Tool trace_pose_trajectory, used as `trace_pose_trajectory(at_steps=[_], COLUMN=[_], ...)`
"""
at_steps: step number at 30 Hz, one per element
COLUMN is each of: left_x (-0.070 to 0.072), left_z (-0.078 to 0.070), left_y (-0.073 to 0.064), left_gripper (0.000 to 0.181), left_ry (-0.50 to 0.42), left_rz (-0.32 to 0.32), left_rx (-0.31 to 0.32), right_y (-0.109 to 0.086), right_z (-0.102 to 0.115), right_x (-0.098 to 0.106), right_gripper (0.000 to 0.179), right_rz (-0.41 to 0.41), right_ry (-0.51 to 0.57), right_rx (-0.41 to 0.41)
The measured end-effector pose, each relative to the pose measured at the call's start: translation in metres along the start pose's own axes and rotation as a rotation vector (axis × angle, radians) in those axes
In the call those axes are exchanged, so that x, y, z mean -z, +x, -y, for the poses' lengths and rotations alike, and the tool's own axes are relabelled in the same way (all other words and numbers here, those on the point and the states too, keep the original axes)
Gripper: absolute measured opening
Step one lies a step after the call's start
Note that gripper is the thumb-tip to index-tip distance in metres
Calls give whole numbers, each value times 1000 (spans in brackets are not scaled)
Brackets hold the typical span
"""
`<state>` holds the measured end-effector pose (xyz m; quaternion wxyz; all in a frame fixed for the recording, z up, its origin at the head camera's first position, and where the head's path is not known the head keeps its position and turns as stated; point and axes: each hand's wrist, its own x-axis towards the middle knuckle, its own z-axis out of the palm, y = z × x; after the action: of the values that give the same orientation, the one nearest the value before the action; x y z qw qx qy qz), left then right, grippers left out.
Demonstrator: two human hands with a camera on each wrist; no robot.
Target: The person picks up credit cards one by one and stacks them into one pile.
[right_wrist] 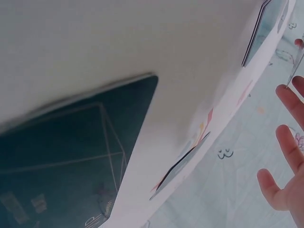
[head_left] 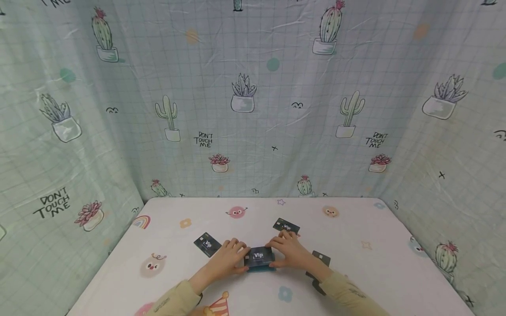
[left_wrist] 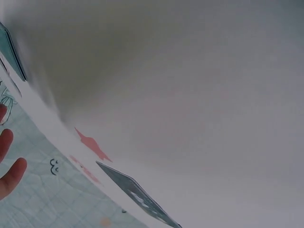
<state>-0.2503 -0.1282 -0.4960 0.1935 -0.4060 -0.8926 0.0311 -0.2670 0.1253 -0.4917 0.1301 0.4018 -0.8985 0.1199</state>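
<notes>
In the head view, a dark card marked "Vip" (head_left: pixel 258 254) lies between both hands, with a blue edge showing beneath its near side. My left hand (head_left: pixel 228 256) holds its left side with thumb and fingertips bent. On the opposite side, my right hand (head_left: pixel 291 251) has its fingers and thumb at the right edge. A thin card edge (right_wrist: pixel 296 66) shows raised among the fingers (right_wrist: pixel 290 97) in the right wrist view. Below it, a small stack of cards (right_wrist: pixel 259 35) rests on the table. Left-hand fingers (left_wrist: pixel 14 173) appear at the left wrist view's edge.
One dark card (head_left: pixel 207 244) lies left of the left hand, another (head_left: pixel 285 225) just beyond the right hand. A third card (head_left: pixel 322 257) is partly covered by the right forearm. The white patterned table (head_left: pixel 158 228) meets a cactus-print curtain (head_left: pixel 276 127) at its back and sides.
</notes>
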Motion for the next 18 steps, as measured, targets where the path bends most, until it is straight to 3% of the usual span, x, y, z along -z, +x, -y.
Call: trace_pose_trajectory(at_steps=[6,18], left_x=[-4,-6], left_z=[-3,-6], left_y=[-4,-7], left_gripper=[51,53], left_ry=[16,-31], left_rz=[-21,17], left_rx=[-8,12], right_y=[-4,-10], right_z=[2,2], right_x=[0,-6], right_gripper=[48,47], right_rz=[55,68], right_ry=[18,-21], right_rx=[-22,14])
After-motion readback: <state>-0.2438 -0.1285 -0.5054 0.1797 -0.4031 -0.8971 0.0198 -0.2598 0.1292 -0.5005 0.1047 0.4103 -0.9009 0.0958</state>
